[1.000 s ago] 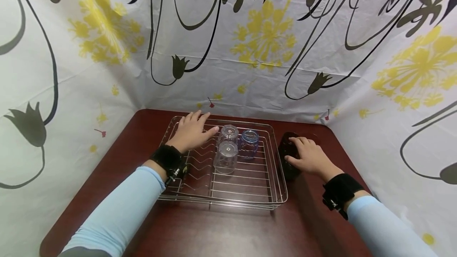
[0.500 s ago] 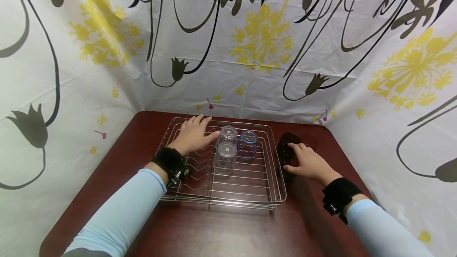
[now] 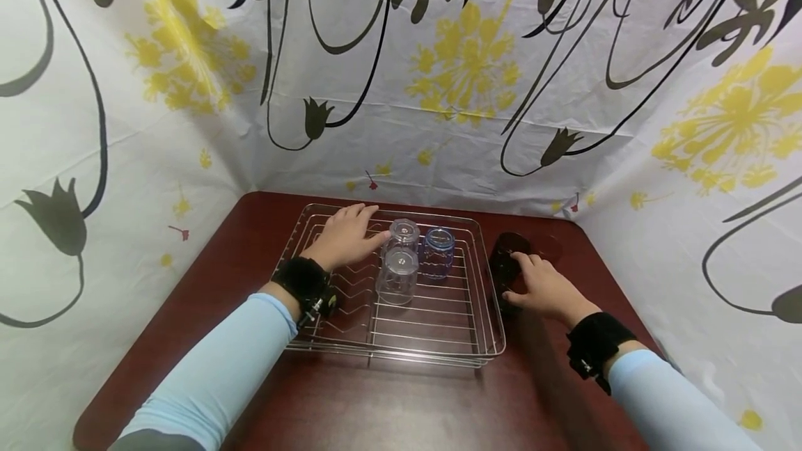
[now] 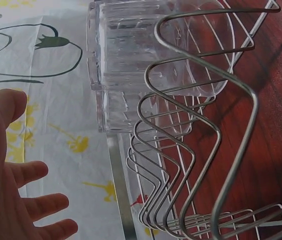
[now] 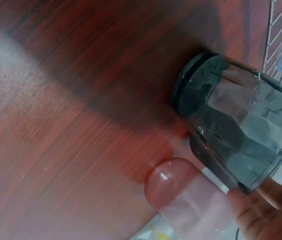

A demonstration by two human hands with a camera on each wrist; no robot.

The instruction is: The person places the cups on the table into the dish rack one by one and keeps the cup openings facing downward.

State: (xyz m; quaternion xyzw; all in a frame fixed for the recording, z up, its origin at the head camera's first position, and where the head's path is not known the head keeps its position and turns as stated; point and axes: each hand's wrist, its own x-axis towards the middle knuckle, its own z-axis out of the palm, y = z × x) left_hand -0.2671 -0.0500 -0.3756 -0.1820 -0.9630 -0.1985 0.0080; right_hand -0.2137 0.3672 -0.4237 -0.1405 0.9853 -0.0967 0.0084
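Inside the wire dish rack [image 3: 432,352], two clear glasses [image 3: 397,277] stand upside down, one behind the other, beside a blue glass [image 3: 436,253]. My left hand [image 3: 344,236] is spread over the rack's left half, its thumb overlapping the rear clear glass in the head view. The left wrist view shows those fingers apart and holding nothing. Right of the rack, my right hand [image 3: 545,289] is at a dark tinted glass [image 5: 246,115], thumb on one side and fingers on the other, right by its rim. Part of that hand is outside the right wrist view.
Behind the dark glass, another dark piece [image 5: 207,150] is partly hidden. A pinkish glass [image 5: 173,182] stands beside them, faint in the head view. All rest on a reddish-brown table [image 3: 426,409]. A patterned cloth [image 3: 376,75] closes off the back and sides.
My right hand has drawn slightly back toward me and lower beside the dark glass, showing more of it. My left hand has shifted a little right, its thumb closer to the rear clear glass.
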